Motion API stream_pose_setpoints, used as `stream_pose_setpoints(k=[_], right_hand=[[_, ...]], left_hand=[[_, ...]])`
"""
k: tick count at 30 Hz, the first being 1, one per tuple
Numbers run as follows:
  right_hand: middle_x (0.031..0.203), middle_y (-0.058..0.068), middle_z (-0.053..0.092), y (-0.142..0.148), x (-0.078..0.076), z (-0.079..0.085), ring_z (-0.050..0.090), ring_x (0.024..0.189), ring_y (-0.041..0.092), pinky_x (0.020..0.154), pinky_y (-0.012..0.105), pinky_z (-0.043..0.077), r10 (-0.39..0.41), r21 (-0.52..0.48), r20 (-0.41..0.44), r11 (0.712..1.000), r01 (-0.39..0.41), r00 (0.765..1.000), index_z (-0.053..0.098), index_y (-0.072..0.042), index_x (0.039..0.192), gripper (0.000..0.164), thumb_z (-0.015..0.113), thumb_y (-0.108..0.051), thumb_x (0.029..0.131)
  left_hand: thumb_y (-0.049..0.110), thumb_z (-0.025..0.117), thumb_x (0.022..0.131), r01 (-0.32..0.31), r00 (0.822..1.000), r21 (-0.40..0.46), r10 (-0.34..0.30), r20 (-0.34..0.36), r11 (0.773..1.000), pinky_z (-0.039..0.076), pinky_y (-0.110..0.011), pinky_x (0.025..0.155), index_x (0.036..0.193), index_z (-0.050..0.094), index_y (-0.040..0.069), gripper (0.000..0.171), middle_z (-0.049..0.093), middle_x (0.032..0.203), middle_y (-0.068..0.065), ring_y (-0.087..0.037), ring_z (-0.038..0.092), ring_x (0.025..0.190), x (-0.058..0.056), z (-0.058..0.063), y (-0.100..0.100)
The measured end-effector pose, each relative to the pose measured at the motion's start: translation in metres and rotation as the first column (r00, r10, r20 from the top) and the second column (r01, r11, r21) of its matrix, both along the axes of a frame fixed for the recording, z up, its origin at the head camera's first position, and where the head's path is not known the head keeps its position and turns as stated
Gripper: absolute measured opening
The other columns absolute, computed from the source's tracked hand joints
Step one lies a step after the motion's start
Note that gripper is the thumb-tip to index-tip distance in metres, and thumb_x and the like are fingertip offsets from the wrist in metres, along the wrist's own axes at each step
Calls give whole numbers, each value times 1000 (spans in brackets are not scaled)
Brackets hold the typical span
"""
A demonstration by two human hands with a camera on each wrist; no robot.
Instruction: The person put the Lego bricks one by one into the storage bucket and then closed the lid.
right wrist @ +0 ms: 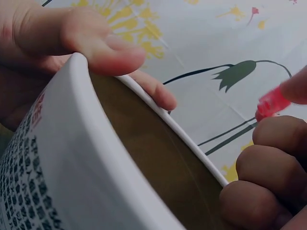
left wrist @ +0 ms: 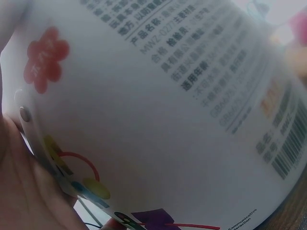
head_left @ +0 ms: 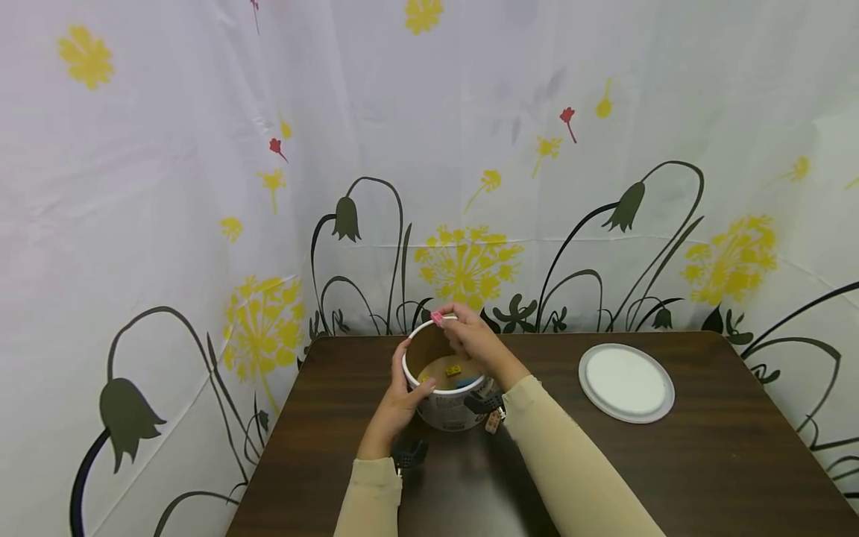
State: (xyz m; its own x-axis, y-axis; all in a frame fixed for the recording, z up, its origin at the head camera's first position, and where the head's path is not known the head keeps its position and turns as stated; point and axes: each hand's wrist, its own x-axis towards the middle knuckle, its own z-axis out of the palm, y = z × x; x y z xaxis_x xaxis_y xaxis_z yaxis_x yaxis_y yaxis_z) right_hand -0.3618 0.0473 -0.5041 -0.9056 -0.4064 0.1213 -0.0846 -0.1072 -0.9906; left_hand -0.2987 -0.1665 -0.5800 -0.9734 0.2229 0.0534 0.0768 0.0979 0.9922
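A round white tub with printed sides stands on the table, tilted somewhat in the hands. My left hand grips its left side, thumb at the rim and fingers round the outer wall. Above the far rim, my right hand pinches a small pink toy brick between thumb and forefinger, its other fingers curled, as the right wrist view also shows. Inside the tub lie a yellow brick and a blue piece, partly hidden by the near wall. Printed text and a barcode fill the left wrist view.
A round white lid lies to the right on the dark wooden table. A small orange-brown brick sits beside the tub, under the right wrist. Behind the table hangs a flower-patterned curtain.
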Motion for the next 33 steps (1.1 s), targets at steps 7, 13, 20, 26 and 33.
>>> stream_pose_setpoints(k=[7,13,20,26,33], right_hand=[[62,-9,34,2,1,1,25,49,8,48,24,25,-46,-19,24,999,46,999,53,-11,143,34,49,-17,110],[59,-9,33,3,4,0,24,48,8,47,25,25,-51,-46,26,998,52,998,54,-15,144,36,48,-15,108],[56,-9,33,1,3,-1,23,46,9,47,26,25,-40,-54,20,998,41,999,54,-11,145,39,47,-10,106],[56,-9,33,0,2,0,23,46,8,46,25,24,2,-104,46,995,3,999,51,-7,144,39,46,-6,105],[58,-10,32,5,0,-2,25,45,6,45,24,24,47,-199,54,979,-35,997,52,-3,125,17,46,-10,111]], left_hand=[[32,75,98,2,1000,3,-2,-11,1000,33,-57,122,170,11,42,97,14,178,-17,-50,31,156,0,0,1],[33,75,98,10,1000,2,-10,-14,1000,33,-56,123,171,9,40,98,14,178,-19,-50,33,156,1,-1,2],[33,74,99,15,1000,14,-14,-16,1000,30,-59,125,171,9,40,98,21,175,-21,-47,35,155,0,-2,-1],[32,75,99,10,1000,18,-10,-11,1000,33,-55,122,171,10,40,98,22,173,-22,-48,35,154,0,-1,-2],[32,76,98,-1,1000,1,1,-14,1000,31,-57,123,170,11,39,97,19,175,-21,-50,33,155,-1,0,0]])
